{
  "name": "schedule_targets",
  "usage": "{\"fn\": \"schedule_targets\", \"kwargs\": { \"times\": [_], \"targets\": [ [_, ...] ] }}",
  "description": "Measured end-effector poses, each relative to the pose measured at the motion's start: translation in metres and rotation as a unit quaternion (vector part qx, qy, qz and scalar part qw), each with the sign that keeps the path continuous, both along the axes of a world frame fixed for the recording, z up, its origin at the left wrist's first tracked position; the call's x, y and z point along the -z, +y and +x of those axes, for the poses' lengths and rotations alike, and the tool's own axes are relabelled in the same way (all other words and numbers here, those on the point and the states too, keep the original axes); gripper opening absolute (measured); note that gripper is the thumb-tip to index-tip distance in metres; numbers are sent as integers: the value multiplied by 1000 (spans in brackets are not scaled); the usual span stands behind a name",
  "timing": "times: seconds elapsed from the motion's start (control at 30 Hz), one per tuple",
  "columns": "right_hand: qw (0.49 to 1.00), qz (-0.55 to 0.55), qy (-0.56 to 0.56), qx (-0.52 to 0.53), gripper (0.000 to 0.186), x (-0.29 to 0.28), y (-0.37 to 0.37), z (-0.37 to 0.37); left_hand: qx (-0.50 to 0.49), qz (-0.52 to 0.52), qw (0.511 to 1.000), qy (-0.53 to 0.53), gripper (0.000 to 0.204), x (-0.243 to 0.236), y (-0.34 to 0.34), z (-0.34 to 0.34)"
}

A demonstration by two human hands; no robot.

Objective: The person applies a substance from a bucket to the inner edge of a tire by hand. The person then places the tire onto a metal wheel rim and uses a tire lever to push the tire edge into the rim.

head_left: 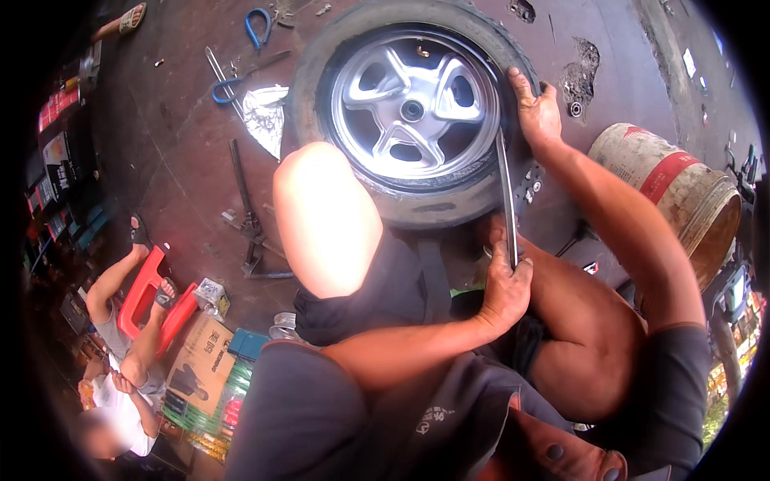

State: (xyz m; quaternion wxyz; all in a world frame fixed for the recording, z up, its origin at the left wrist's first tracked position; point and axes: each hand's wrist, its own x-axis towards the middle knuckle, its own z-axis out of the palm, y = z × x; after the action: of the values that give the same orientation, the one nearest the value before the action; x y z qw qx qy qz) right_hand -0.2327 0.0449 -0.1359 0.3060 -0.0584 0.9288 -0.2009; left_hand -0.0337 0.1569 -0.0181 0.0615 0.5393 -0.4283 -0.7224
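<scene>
Brown floor [176, 164] carries the wheel [412, 111] at twelve o'clock; toward its five, the left hand [508, 290] wraps a metal bar [507, 196]; the right hand [537, 112] lies open on the tyre [429, 212] at three. Apparently prying; next needs steady leverage.

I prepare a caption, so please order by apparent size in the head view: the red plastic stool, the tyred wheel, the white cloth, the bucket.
1. Tyred wheel
2. Bucket
3. Red plastic stool
4. White cloth

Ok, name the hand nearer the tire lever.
Left. The left hand grips the tire lever; the right hand is on the right edge of the tire, off the lever.
</scene>
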Motion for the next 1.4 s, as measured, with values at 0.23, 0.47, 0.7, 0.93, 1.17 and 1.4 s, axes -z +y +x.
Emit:
{"fn": "schedule_targets", "kwargs": {
  "times": [0.23,0.47,0.7,0.93,1.17,1.4],
  "targets": [
    [999,8,42,24,99,4,7,14,101,-69,992,-16,29,41,15,29],
    [998,-9,31,56,96,-3,4,18,109,-27,988,-110,29,39,20,30],
    [998,-3,32,57,95,-7,1,15,44,312,947,-60,14,-28,-114,48],
    [996,-15,27,80,92,-13,-3,15,481,-116,852,-171,26,-23,-156,60],
    [996,-15,29,81,94,-6,4,14,243,318,906,-141,7,-58,-226,4],
    [970,-199,35,133,103,-25,14,22,35,322,946,-15,8,-42,-120,22]
  ]
}}
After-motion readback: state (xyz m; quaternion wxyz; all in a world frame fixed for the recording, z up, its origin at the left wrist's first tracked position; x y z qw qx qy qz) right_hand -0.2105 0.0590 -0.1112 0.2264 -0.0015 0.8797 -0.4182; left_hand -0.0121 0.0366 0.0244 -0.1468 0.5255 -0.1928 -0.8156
